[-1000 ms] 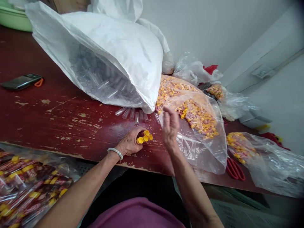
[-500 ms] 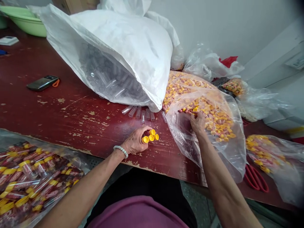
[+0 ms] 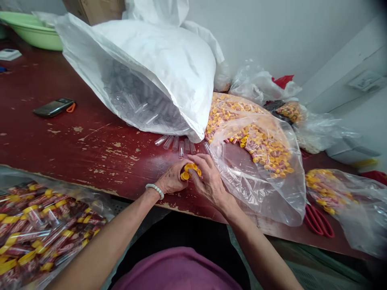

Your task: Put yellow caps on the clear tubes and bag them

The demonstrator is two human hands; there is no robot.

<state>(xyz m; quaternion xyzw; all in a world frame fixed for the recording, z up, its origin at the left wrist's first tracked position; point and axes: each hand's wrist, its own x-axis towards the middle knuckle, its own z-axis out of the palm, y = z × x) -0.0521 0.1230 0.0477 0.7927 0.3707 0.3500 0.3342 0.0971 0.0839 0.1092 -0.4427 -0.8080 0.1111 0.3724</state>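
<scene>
My left hand [image 3: 173,178], wearing a pale bead bracelet [image 3: 155,190], is wrapped round a bunch of yellow-capped tubes [image 3: 185,175] held just above the red table [image 3: 121,165]. Over the tops of this bunch, the thumb and fingers of my right hand [image 3: 211,181] are closed on a yellow cap [image 3: 193,167]. The fingers partly hide the caps. Beyond my hands lie several clear empty tubes [image 3: 175,143]. A clear plastic bag [image 3: 256,197] of yellow caps with pinkish pieces [image 3: 266,153] lies to the right.
A big white sack [image 3: 169,56] of clear tubes opens toward me. At lower left is a bag of filled, yellow-capped tubes [image 3: 39,225]. A dark phone-like device [image 3: 54,108] and a green basin [image 3: 33,34] are left; red-handled scissors [image 3: 319,221] lie right.
My right hand has come out of the bag of caps and moved left to the tubes in my left hand. My left hand has stayed nearly in place.
</scene>
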